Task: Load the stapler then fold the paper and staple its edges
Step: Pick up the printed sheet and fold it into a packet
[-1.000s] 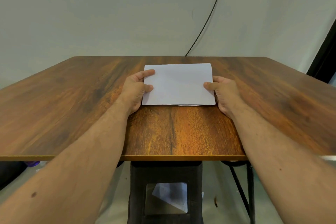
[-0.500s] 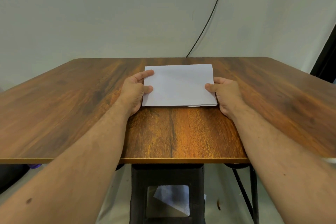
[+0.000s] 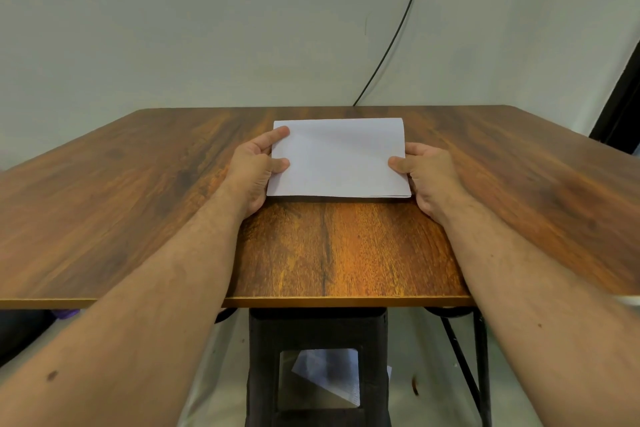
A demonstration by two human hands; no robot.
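Note:
A folded white paper [image 3: 337,159] lies flat on the wooden table [image 3: 138,201], with its fold at the far side and its loose edges toward me. My left hand [image 3: 254,168] holds its left edge, the forefinger and thumb lying on top. My right hand [image 3: 427,177] holds its right edge, thumb on top and the other fingers hidden beside or under the sheet. No stapler is in view.
The table's front edge [image 3: 346,302] is close to me. Under it stands a black stool [image 3: 317,329], and a sheet of paper [image 3: 329,374] lies on the floor. A black cable [image 3: 391,45] runs down the wall behind the table.
Both hands keep their hold on the paper's side edges. The paper's loose near edges lie a little more evenly together.

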